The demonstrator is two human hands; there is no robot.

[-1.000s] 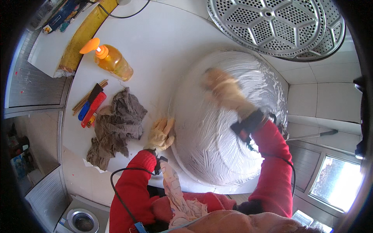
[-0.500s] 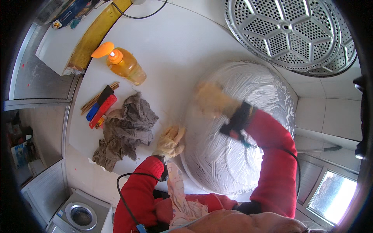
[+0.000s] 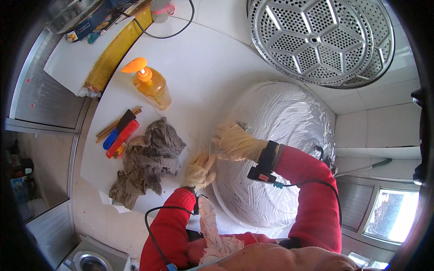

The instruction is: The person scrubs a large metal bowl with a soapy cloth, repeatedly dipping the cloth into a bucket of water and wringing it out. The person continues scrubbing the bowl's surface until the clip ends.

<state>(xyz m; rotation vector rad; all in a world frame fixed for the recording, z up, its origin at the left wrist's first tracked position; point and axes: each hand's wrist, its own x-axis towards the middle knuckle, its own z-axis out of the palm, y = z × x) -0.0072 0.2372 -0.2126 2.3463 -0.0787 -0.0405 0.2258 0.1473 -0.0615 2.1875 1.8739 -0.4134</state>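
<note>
A large round silver metal vessel (image 3: 266, 194), streaked with white foam, lies bottom up on the white table. My right hand (image 3: 237, 143), in a pale yellow rubber glove, is on its left side with bent fingers. A small dark grey scouring pad (image 3: 242, 125) peeks out beside those fingers; most of it is hidden. At the vessel's lower left edge is my left hand (image 3: 200, 171), gloved alike, its curled fingers against the rim. Left of that hand lies a crumpled grey-brown cloth (image 3: 151, 156).
An orange pump bottle (image 3: 153, 90) stands at the upper left. Red and blue-handled tools (image 3: 122, 135) and thin sticks (image 3: 108, 128) lie below it. Perforated metal steamer plates (image 3: 314, 40) lean at the upper right. A black cable (image 3: 167, 37) crosses the far edge.
My right hand has moved down and slightly left along the vessel, closer to my left hand. The left hand stays at the rim. The whole view has shifted slightly.
</note>
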